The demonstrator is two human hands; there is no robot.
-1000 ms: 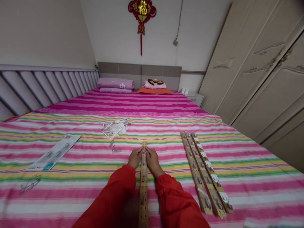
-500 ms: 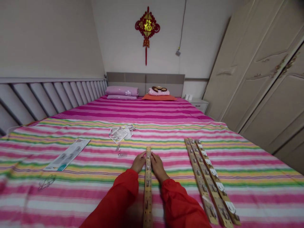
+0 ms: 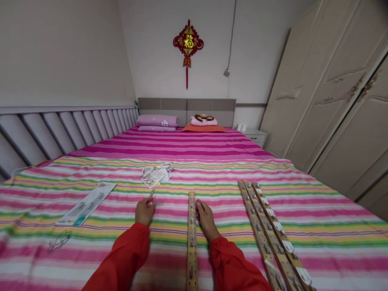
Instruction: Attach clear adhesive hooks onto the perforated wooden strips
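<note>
A narrow wooden strip (image 3: 192,234) with holes and several small metal fittings along it lies lengthwise in front of me. Left of its far end, my left hand (image 3: 144,212) has its thumb and fingertips closed at a small clear plastic piece (image 3: 158,203); the fingers partly cover it. Another small clear piece (image 3: 152,193) lies just beyond those fingertips. Just right of the strip, my right hand (image 3: 206,218) has curled fingers drawn together by its edge. Whether anything small is between them is hidden.
Three similar strips (image 3: 260,226) lie side by side at the right, one bearing white loops. Farther off is a pile of clear packaging (image 3: 156,173). At the left are a blister card (image 3: 87,203) and a thin wire tangle (image 3: 60,241). A striped sheet (image 3: 121,169) covers the bed.
My left hand has left the strip and moved left to the small clear pieces. The right hand stays near the strip's far end, slightly off its edge. The view has tilted up slightly.
</note>
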